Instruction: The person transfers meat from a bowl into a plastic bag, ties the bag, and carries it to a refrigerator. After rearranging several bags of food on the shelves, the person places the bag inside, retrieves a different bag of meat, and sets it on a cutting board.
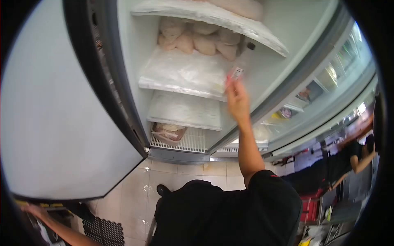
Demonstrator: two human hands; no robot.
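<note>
My right hand (238, 101) is raised inside the open fridge, its fingers closed around the lower part of a clear bottle (242, 63) with a black cap and a pink-red label. The bottle tilts, cap pointing up and away from me, beside the right wall. Just left of it is an ice-covered shelf (180, 71) bearing several pale, rounded pieces that look like raw poultry (197, 39). Far to the left, my left hand (36, 210) is at the outer edge of the open fridge door (61, 110), fingers apparently curled on that edge; they are partly dark.
A frosted upper shelf (213, 18) overhangs the bottle. Below are another icy shelf (184, 108) and a container of food (169, 133) on a white rack (195, 141). A glass-doored compartment stands right. Another person (328, 168) is at the far right. A black mat (103, 230) lies on the tiles.
</note>
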